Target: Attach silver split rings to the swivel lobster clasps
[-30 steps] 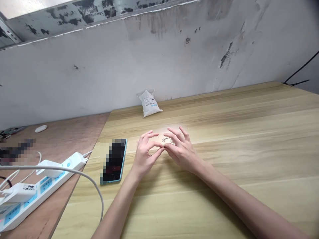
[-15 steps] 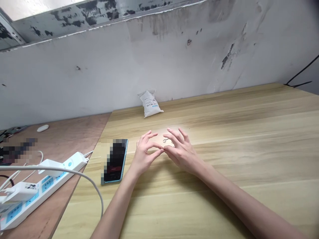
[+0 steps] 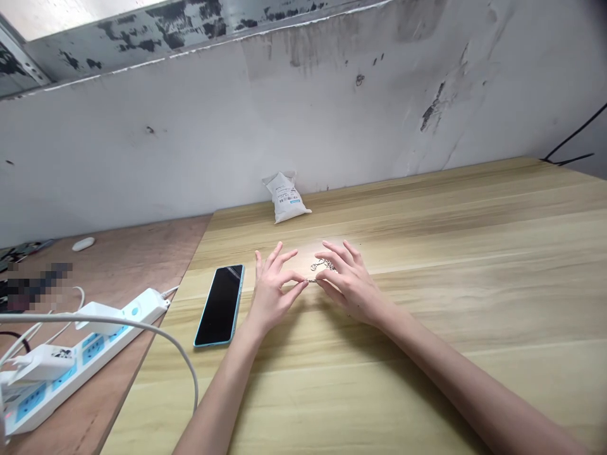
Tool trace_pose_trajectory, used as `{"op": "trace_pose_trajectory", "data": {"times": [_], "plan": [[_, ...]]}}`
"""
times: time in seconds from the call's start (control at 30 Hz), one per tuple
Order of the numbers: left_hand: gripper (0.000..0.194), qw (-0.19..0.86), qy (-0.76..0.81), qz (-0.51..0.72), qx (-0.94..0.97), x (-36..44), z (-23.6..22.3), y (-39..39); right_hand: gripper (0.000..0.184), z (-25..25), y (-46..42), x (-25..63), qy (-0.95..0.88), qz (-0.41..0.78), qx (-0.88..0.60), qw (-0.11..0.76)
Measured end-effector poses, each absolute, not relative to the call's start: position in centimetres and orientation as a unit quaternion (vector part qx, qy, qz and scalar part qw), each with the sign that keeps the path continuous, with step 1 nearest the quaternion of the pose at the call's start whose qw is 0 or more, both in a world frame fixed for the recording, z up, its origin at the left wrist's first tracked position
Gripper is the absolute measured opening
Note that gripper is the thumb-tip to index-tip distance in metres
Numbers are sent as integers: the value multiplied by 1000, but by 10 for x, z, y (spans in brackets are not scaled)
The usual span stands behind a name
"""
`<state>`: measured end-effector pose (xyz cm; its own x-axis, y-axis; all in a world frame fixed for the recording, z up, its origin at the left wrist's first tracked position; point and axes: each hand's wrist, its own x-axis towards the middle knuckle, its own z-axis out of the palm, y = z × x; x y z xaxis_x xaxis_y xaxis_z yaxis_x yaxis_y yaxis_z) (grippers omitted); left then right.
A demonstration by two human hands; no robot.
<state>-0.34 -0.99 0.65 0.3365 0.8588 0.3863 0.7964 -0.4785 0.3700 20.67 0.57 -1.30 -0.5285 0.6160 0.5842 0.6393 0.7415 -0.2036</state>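
**Q:** Far left of the frame?
**A:** Lower left, on a plywood board (image 3: 142, 256), a white power strip (image 3: 95, 351) with a white plug charger (image 3: 45, 361) in it and a white cable (image 3: 142, 330) arching over it. Above those sits a small white oval object (image 3: 83, 244). The item beside it is too blurred to name.

**Q:** Moving right?
**A:** On the bench (image 3: 474, 303), a phone (image 3: 219, 305) lies flat, screen up. Upper middle, a white printed bag (image 3: 286, 197) stands against the stained wall (image 3: 237, 126).

**Q:** State of the grip?
**A:** My left hand (image 3: 271, 294) is pinching one end of a thin metal chain (image 3: 322, 266) between thumb and forefinger. My right hand (image 3: 348, 284) is curled just beside it. I cannot tell whether it is clenched on the links.

**Q:** Chain position?
**A:** Between both hands, mid-frame, looped just beyond my right fingers.
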Motion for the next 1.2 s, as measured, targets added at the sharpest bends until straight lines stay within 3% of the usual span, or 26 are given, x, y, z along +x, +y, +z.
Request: {"op": "trace_pose_trajectory", "data": {"times": [0.27, 0.67, 0.77, 0.97, 1.07, 1.2], "plan": [[20, -81, 503, 186, 840, 12, 5, -18, 17, -11, 4, 202, -869, 45, -356, 341], [16, 49, 546, 156, 822, -46, 21, -5, 12, -24, 32, 234, -843, 9, -436, 316], [18, 80, 527, 135, 835, -54, 27, -15, 17, -8, 32, 245, -852, 49, -427, 299], [26, 38, 620, 169, 765, -84, 33, -45, 25, 18, 19, 264, -877, 158, -399, 216], [38, 84, 677, 169, 712, -111, 27, -61, 30, 24, 8, 271, -858, 194, -447, 165], [78, 168, 797, 168, 556, -155, 23, -81, 35, 26, -2, 280, -840, 240, -469, 126]]}}
